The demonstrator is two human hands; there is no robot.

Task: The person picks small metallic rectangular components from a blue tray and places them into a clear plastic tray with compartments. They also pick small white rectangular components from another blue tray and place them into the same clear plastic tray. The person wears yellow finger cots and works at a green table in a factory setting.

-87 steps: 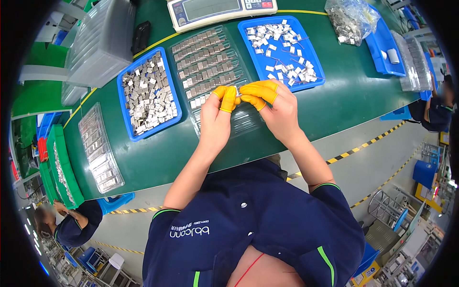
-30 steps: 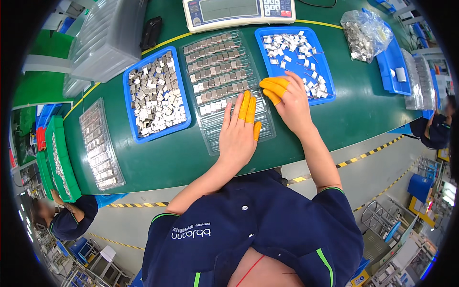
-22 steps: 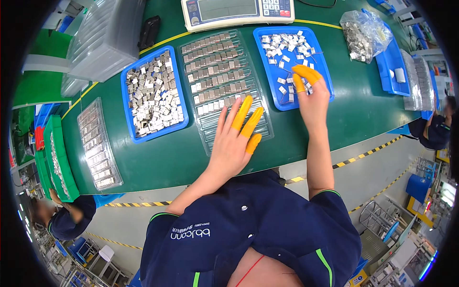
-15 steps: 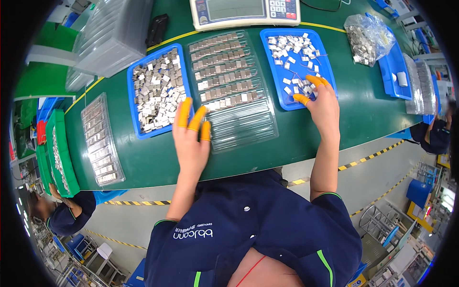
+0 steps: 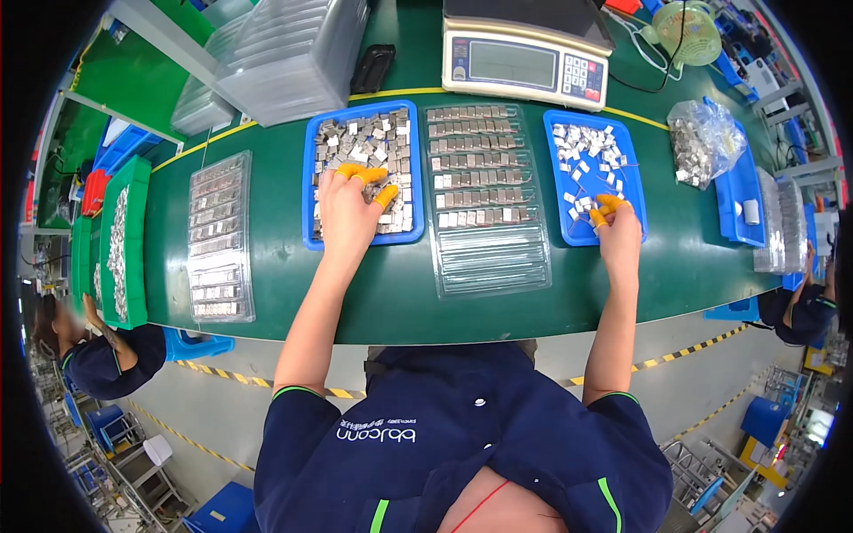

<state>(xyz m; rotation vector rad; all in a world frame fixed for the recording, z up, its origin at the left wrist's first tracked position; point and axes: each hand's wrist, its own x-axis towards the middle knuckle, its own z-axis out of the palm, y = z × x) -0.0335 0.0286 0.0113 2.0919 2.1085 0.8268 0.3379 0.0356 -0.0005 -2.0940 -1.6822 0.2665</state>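
My left hand [image 5: 349,211], with yellow finger cots on its fingertips, reaches over a blue tray [image 5: 311,195] heaped with small metal-and-white connector pieces [image 5: 364,138]. Its fingers are apart, and nothing shows held between them. My right hand [image 5: 619,235] is at the near right corner of another blue tray [image 5: 569,233], which holds loose white pieces [image 5: 593,145] with thin wires. Its yellow-capped fingertips are pinched together; what lies between them is too small to make out. Between the two trays lies a clear plastic tray [image 5: 493,258], its far rows filled with connector pieces and its near grooves bare.
A digital scale [image 5: 524,67] stands behind the trays, near a black object [image 5: 372,68] and stacked clear trays [image 5: 293,62]. Another filled clear tray [image 5: 220,240] and a green bin [image 5: 127,240] lie left. A bag of parts [image 5: 702,147] sits right. Co-workers are at both sides.
My left hand has moved from the clear tray's edge onto the pile in the left blue tray. My right fingers have closed together at the right tray. The whole view has shifted.
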